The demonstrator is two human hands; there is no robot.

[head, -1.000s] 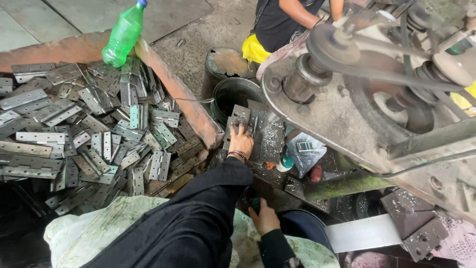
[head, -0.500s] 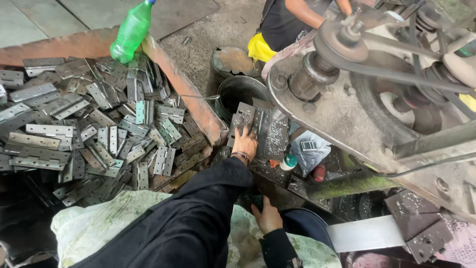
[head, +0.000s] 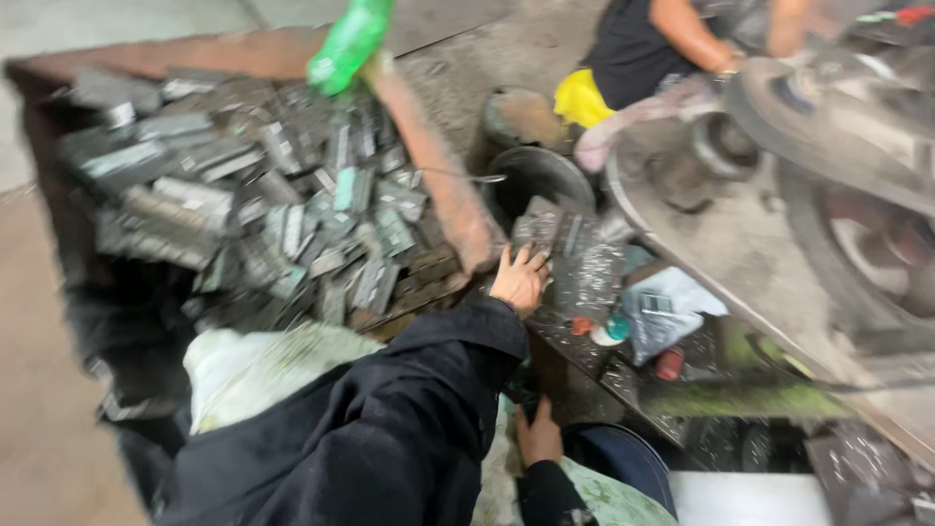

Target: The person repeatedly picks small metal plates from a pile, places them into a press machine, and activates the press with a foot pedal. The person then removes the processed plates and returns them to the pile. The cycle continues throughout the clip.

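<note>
While blurred, rusty bin point(head: 429, 166) heaped with grey metal plates point(head: 243, 205), left hand point(head: 519, 280) beside it

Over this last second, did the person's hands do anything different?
Hardly. The left hand stays resting on the small stack of metal plates beside the machine, and the right hand stays low near the lap. Only the camera swung, blurring the view. The pile of metal pieces and green bottle lie as before.

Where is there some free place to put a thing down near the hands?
Bare concrete floor lies beyond the rusty bin edge, before the round tub. The bin of metal plates is full. The oily ledge by the left hand is crowded.
</note>
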